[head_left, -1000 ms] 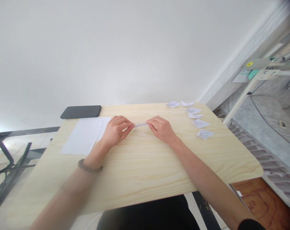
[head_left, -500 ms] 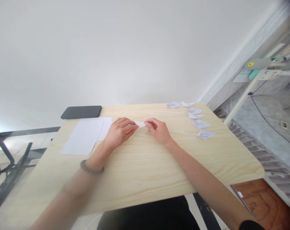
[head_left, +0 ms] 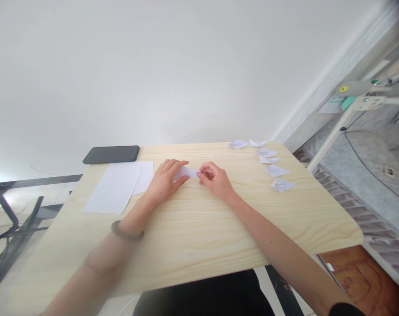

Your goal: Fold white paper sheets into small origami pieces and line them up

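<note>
Both hands pinch a paper strip (head_left: 185,172) (white) — mid-table.

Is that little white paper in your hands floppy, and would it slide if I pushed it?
Probably very light: the small folded paper is held by just the fingertips of the left hand and right hand. It looks folded into layers, so it is likely stiffer than a flat sheet, yet bendy. On the smooth wooden table it would probably slide easily.
</note>
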`<state>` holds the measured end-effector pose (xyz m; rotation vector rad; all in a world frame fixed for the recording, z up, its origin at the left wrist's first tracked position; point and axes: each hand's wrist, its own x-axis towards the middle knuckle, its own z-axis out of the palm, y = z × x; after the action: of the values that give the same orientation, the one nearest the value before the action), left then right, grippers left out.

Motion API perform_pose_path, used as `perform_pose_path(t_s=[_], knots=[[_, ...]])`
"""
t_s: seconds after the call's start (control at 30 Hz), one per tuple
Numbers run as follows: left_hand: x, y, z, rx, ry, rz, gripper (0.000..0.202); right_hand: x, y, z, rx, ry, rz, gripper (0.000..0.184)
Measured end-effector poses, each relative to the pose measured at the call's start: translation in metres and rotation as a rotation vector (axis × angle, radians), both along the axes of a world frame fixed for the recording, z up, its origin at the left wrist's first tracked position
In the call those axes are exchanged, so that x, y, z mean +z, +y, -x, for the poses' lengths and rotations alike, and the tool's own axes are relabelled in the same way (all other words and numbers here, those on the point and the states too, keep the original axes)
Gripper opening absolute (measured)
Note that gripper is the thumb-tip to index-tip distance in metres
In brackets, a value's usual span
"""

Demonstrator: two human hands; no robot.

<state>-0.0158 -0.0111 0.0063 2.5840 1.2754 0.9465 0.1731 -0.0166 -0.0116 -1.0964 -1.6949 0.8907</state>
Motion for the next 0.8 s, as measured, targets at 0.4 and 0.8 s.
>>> perform_pose_path(t_s=[0.4,0.8], knots=[[-0.0013,-0.0040,-0.0024,0.043,-0.109,0.220,0.024,0.0055,0.0001,-0.0029,0.034,-0.197,-0.143,0.012],[0.0032,-0.0026,0.0009,0.170,0.016,0.288,0.021,0.0019,0.0053,-0.0086,-0.125,-0.137,-0.160,0.021]])
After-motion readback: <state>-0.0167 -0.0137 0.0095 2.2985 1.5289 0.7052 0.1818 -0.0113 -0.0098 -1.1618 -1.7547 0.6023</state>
